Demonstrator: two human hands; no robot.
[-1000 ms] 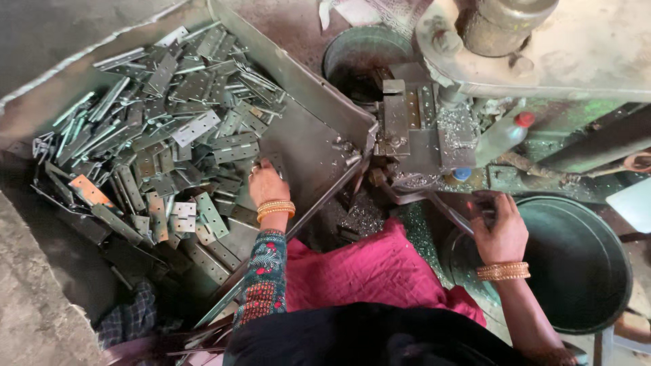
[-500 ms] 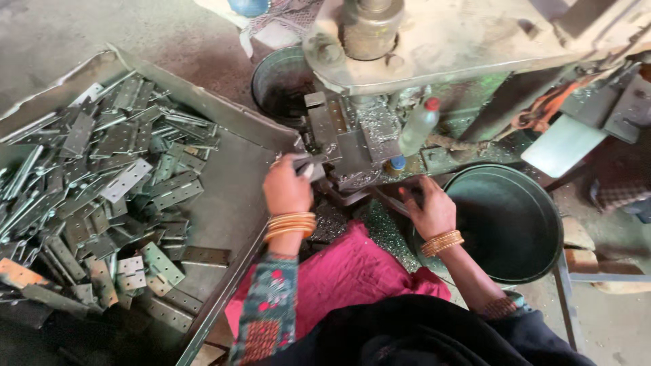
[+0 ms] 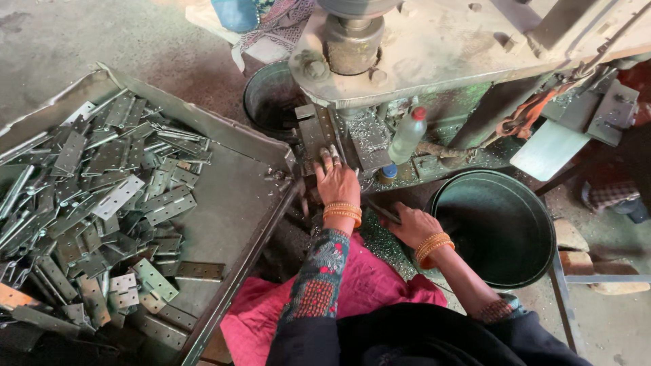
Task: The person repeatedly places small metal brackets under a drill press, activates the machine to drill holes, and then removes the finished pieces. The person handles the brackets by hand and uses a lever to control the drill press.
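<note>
My left hand (image 3: 336, 179) lies on the bed of a grimy press machine (image 3: 434, 47), just under its ram, with the fingers pressed down on a small metal hinge plate (image 3: 328, 157) against the steel fixture (image 3: 313, 132). My right hand (image 3: 413, 227) is lower and to the right, closed around a thin dark rod (image 3: 383, 211) that points toward the machine. Both wrists carry orange bangles. A big metal tray (image 3: 234, 203) to the left holds several loose hinge plates (image 3: 115, 196).
A dark round bucket (image 3: 498, 227) stands to the right of my right hand, and a second bucket (image 3: 268, 102) sits behind the tray. A plastic bottle with a red cap (image 3: 409, 134) stands on the machine bed. Pink cloth (image 3: 366, 285) covers my lap.
My left hand has left the tray of hinges and travelled right to the machine bed. My right hand has slid left, nearer the machine. My view has swung toward the press.
</note>
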